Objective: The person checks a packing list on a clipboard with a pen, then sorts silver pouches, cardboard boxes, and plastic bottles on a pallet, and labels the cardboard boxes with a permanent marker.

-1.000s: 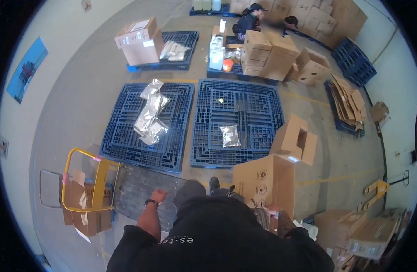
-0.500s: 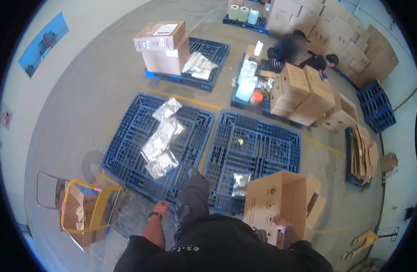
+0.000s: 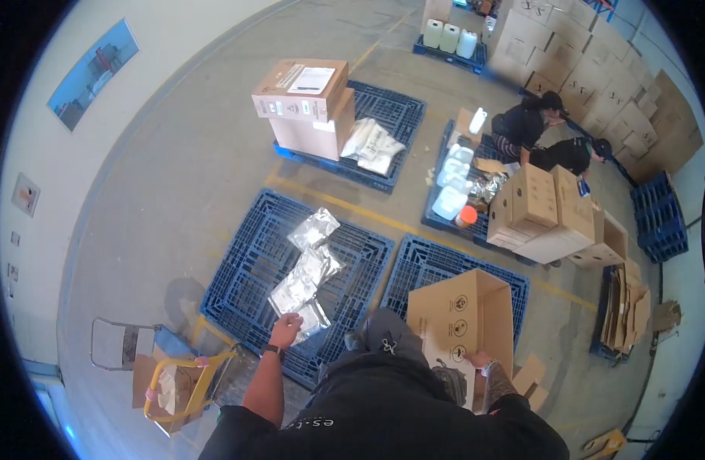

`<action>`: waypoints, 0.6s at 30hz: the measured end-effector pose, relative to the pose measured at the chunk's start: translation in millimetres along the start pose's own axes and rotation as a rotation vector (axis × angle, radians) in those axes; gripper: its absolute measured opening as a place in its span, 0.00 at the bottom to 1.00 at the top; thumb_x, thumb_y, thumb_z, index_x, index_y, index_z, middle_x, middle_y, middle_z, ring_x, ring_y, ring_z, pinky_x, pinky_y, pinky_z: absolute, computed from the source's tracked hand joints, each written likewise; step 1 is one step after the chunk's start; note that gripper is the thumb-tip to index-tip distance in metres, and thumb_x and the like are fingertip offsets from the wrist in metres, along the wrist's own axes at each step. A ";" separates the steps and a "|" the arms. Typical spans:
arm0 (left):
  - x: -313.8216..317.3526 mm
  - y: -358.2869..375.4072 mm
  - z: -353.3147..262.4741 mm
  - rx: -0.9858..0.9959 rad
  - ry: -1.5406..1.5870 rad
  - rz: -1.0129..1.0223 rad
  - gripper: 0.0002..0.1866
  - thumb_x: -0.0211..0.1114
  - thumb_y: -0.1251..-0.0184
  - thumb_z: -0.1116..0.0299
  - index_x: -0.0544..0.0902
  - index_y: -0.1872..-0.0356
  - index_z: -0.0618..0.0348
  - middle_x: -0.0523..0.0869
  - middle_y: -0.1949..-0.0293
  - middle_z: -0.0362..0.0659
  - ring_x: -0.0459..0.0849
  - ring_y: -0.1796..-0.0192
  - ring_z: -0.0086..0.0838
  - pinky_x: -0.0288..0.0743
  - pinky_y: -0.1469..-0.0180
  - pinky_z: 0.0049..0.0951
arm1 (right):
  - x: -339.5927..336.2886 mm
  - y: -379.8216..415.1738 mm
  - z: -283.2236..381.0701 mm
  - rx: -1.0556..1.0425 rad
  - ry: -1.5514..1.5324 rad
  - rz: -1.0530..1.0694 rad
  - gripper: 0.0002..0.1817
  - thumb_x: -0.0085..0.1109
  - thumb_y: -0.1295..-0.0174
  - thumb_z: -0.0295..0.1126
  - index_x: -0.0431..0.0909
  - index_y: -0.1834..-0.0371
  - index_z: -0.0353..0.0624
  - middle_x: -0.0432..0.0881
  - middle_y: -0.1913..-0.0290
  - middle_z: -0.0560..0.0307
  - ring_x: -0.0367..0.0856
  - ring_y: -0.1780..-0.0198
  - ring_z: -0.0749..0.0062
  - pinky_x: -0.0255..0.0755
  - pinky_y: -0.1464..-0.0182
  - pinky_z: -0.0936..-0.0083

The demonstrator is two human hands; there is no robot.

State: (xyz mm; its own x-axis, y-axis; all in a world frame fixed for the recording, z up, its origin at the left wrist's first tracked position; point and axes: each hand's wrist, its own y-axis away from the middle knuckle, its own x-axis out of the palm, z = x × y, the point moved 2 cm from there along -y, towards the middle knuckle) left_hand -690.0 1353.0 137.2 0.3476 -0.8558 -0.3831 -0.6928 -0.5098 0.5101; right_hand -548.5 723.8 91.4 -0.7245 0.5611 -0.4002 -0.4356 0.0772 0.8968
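Note:
My left hand (image 3: pixel 286 330), with a dark band at the wrist, is just over the nearest of several silver foil pouches (image 3: pixel 296 289) on a blue pallet (image 3: pixel 234 264). Its fingers are too small to make out clearly. My right hand (image 3: pixel 480 359) grips the near side of a tall open cardboard box (image 3: pixel 437 318), which stands upright at my right. Part of a second blue pallet (image 3: pixel 423 259) shows behind the box. The inside bottom of the box is hidden.
Beyond are stacked cartons (image 3: pixel 310 111) on a pallet, white jugs (image 3: pixel 452 184), a jar with an orange lid (image 3: pixel 467 216) and two people (image 3: pixel 525 126) bending down. A yellow-handled cart (image 3: pixel 203 391) stands at the left, flattened cardboard (image 3: pixel 624 310) at the right.
My left hand has moved forward to the nearest pouch. My right hand and the box have moved forward over the second pallet. The view has shifted.

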 end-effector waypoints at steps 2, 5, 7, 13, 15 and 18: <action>-2.0 -14.8 -14.3 -0.036 0.017 0.053 0.23 0.67 0.37 0.55 0.81 0.50 0.64 0.87 0.62 0.46 0.86 0.63 0.27 0.78 0.58 0.28 | -16.2 -59.1 -29.5 0.002 0.008 -0.008 0.31 0.63 0.38 0.49 0.76 0.47 0.29 0.84 0.54 0.44 0.85 0.58 0.59 0.80 0.60 0.61; -6.2 -53.0 -39.3 -0.062 0.058 0.046 0.22 0.67 0.37 0.56 0.80 0.50 0.65 0.86 0.61 0.46 0.86 0.63 0.27 0.78 0.59 0.28 | -22.1 -128.3 -14.2 -0.694 -0.035 0.170 0.31 0.63 0.37 0.48 0.75 0.45 0.27 0.83 0.51 0.42 0.83 0.52 0.59 0.78 0.51 0.64; -8.7 -89.1 -60.5 -0.077 0.056 0.038 0.21 0.67 0.36 0.57 0.80 0.51 0.65 0.86 0.61 0.46 0.86 0.64 0.27 0.77 0.61 0.27 | -32.6 -68.2 101.2 -0.171 -0.215 0.051 0.30 0.62 0.37 0.47 0.75 0.44 0.29 0.82 0.49 0.40 0.82 0.49 0.59 0.75 0.46 0.66; -27.4 -221.7 -64.4 -0.245 0.109 -0.051 0.20 0.68 0.37 0.59 0.80 0.52 0.62 0.86 0.63 0.43 0.85 0.66 0.27 0.76 0.68 0.26 | -96.0 -136.7 221.6 -0.204 0.344 -0.257 0.29 0.59 0.37 0.50 0.79 0.50 0.30 0.84 0.55 0.39 0.84 0.52 0.59 0.78 0.51 0.64; -33.7 -234.8 -99.3 -0.323 0.032 0.000 0.19 0.69 0.37 0.58 0.80 0.52 0.62 0.86 0.64 0.43 0.85 0.66 0.26 0.76 0.67 0.25 | -122.2 -134.5 267.9 -0.223 0.166 -0.144 0.30 0.59 0.38 0.52 0.80 0.53 0.30 0.85 0.62 0.40 0.86 0.58 0.57 0.80 0.59 0.62; -26.3 -279.8 -150.3 -0.271 -0.050 0.054 0.20 0.69 0.38 0.57 0.80 0.53 0.62 0.86 0.64 0.42 0.84 0.65 0.23 0.76 0.64 0.25 | -174.7 -72.3 370.4 0.032 0.122 -0.025 0.30 0.59 0.38 0.52 0.79 0.53 0.29 0.84 0.65 0.39 0.87 0.64 0.56 0.80 0.66 0.60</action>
State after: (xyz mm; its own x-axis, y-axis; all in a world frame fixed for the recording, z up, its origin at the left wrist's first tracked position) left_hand -410.4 1504.9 120.4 0.2790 -0.8802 -0.3840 -0.5127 -0.4746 0.7154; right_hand -192.6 925.4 166.4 -0.7739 0.4545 -0.4411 -0.4386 0.1178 0.8909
